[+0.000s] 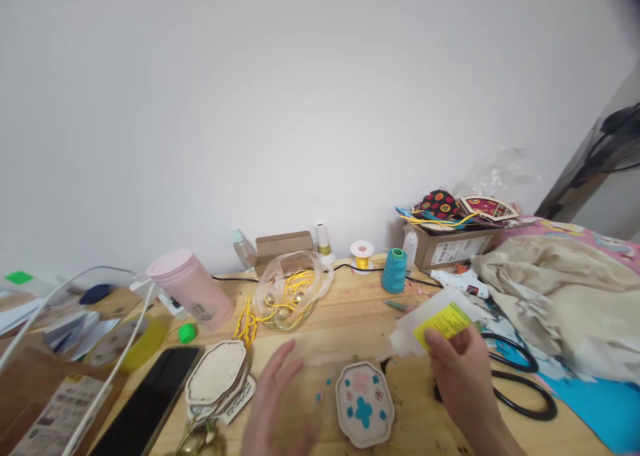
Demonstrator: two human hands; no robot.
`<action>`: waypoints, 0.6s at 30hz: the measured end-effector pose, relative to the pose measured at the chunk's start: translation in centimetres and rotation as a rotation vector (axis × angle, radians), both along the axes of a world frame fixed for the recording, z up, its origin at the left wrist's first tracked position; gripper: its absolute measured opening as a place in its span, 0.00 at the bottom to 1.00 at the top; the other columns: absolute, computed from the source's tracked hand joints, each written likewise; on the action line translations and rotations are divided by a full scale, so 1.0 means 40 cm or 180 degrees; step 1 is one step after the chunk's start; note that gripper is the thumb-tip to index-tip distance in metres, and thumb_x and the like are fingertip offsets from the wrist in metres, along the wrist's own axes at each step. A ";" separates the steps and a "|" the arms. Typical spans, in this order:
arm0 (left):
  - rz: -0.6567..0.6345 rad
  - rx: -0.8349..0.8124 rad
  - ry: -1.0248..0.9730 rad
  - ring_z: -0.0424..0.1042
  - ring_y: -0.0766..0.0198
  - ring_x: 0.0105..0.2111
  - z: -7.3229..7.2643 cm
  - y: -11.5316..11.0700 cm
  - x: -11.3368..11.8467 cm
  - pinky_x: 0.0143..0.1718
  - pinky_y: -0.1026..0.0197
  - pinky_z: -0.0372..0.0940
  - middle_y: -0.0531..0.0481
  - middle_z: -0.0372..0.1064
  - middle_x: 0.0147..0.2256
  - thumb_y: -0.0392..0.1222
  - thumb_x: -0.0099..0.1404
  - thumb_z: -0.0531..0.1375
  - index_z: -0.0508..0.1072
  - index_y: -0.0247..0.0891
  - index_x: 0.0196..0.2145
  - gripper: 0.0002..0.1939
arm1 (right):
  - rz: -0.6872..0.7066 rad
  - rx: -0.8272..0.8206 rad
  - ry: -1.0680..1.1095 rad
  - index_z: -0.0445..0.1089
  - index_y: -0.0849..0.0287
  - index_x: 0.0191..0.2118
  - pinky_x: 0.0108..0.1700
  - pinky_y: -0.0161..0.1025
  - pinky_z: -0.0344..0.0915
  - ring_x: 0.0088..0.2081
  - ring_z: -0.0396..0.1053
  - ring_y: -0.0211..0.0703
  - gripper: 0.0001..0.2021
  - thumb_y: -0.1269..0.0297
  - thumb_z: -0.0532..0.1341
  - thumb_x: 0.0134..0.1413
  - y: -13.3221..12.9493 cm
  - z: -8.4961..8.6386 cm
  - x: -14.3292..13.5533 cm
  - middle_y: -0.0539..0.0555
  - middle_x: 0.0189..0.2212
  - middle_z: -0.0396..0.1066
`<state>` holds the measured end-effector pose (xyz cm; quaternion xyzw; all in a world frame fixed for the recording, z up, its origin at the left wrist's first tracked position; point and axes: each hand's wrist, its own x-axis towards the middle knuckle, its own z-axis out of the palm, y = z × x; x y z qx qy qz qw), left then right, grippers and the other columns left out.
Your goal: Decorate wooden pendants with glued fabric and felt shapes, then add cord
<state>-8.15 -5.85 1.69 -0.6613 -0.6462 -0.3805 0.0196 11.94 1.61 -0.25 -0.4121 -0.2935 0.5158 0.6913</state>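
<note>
Yellow-labelled bottle between fingers of the right hand

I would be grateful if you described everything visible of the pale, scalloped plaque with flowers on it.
The pale, scalloped plaque has an off-white rim around a greyish-white face. A large blue four-lobed flower sits below a pink flower, with smaller blue and pinkish shapes around them. Its material is hard to tell. It lies face up on the light wooden table, between the person's left hand and right hand, with neither visibly touching it.
</note>
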 end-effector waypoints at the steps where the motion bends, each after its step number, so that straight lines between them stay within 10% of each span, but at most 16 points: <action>1: 0.0033 0.0100 -0.0168 0.65 0.57 0.46 -0.001 0.000 -0.031 0.43 0.56 0.63 0.40 0.65 0.45 0.42 0.60 0.49 0.66 0.39 0.36 0.09 | 0.0029 0.0004 0.0123 0.62 0.57 0.43 0.32 0.40 0.68 0.33 0.71 0.48 0.26 0.65 0.68 0.32 0.002 0.000 -0.001 0.53 0.30 0.73; 4: 0.0426 0.0293 -0.1421 0.72 0.60 0.33 -0.048 -0.001 -0.112 0.33 0.63 0.67 0.49 0.71 0.29 0.45 0.53 0.57 0.64 0.40 0.21 0.08 | 0.0157 0.0019 0.0364 0.63 0.56 0.43 0.33 0.39 0.68 0.34 0.71 0.47 0.25 0.66 0.67 0.34 0.005 -0.004 -0.004 0.52 0.30 0.73; 9: 0.0345 -0.0805 -0.1150 0.71 0.61 0.28 -0.114 0.001 -0.142 0.31 0.63 0.66 0.51 0.73 0.27 0.49 0.54 0.55 0.73 0.39 0.29 0.13 | 0.0205 -0.0010 0.0403 0.64 0.56 0.39 0.32 0.36 0.68 0.33 0.70 0.44 0.20 0.67 0.67 0.35 0.005 -0.013 -0.010 0.49 0.30 0.72; 13: 0.0257 -0.0869 -0.0518 0.70 0.62 0.35 -0.066 0.068 -0.147 0.37 0.61 0.65 0.46 0.71 0.34 0.45 0.60 0.49 0.61 0.34 0.49 0.21 | 0.0241 -0.0093 0.0357 0.65 0.56 0.35 0.29 0.33 0.68 0.30 0.70 0.42 0.16 0.65 0.67 0.35 0.005 -0.018 -0.017 0.47 0.27 0.71; 18: 0.0029 -0.1013 0.0308 0.67 0.63 0.40 0.002 0.242 -0.193 0.43 0.61 0.60 0.45 0.68 0.40 0.35 0.61 0.49 0.68 0.35 0.39 0.11 | 0.0251 -0.0226 0.0363 0.64 0.56 0.33 0.26 0.31 0.67 0.28 0.69 0.40 0.17 0.64 0.68 0.33 0.009 -0.021 -0.018 0.47 0.27 0.72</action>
